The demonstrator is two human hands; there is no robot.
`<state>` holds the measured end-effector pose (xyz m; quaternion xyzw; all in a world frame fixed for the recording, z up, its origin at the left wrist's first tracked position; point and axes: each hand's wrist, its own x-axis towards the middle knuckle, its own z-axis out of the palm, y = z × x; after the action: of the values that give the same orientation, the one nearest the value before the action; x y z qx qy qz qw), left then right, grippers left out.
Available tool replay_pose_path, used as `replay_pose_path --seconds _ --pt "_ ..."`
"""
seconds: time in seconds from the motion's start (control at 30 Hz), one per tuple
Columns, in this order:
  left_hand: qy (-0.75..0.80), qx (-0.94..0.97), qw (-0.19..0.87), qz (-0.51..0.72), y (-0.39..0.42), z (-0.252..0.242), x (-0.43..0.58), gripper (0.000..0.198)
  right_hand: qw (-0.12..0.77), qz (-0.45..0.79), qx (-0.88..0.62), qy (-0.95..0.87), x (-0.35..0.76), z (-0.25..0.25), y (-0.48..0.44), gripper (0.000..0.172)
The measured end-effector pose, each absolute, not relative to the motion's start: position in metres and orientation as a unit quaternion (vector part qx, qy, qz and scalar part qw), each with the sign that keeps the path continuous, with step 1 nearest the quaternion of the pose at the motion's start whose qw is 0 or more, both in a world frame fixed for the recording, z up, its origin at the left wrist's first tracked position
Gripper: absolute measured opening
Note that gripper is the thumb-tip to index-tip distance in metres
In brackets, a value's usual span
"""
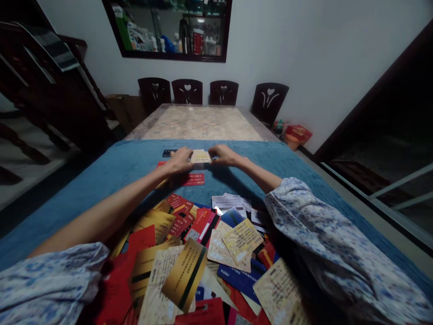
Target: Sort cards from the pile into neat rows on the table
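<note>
Both of my hands are at the middle of the blue cloth, gripping a stack of cream cards (201,156) from its two short sides. My left hand (180,160) is closed on the left end, with my right hand (223,155) closed on the right end. Just beyond my left hand lies a black card (168,153), partly covered. Closer to me, a red card (194,179) lies flat, and more red cards are partly hidden by my left hand. A large loose heap of gold, red, blue, white and cream cards (184,275) spreads between my forearms.
The blue cloth (128,158) covers the near part of the table; beyond it shows a patterned tabletop (206,122). Several dark chairs (187,92) stand along the far side. An orange bin (293,137) with a red bag is on the floor at the right.
</note>
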<state>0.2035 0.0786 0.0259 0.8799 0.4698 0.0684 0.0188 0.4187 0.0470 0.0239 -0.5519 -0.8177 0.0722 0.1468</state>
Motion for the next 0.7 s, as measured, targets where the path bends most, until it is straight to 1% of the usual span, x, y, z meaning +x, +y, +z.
replay_pose_path --seconds 0.37,0.6,0.7 --pt "0.489 0.869 0.010 0.072 0.113 0.025 0.201 0.041 0.087 0.037 -0.588 -0.803 0.406 0.025 0.082 0.022" --pt "0.506 0.862 -0.009 0.035 0.129 0.019 0.202 0.044 0.044 0.032 -0.614 -0.787 0.398 0.025 0.100 0.033" --pt "0.511 0.859 -0.011 0.036 0.136 0.017 0.203 0.046 0.032 0.025 -0.620 -0.784 0.394 0.026 0.103 0.033"
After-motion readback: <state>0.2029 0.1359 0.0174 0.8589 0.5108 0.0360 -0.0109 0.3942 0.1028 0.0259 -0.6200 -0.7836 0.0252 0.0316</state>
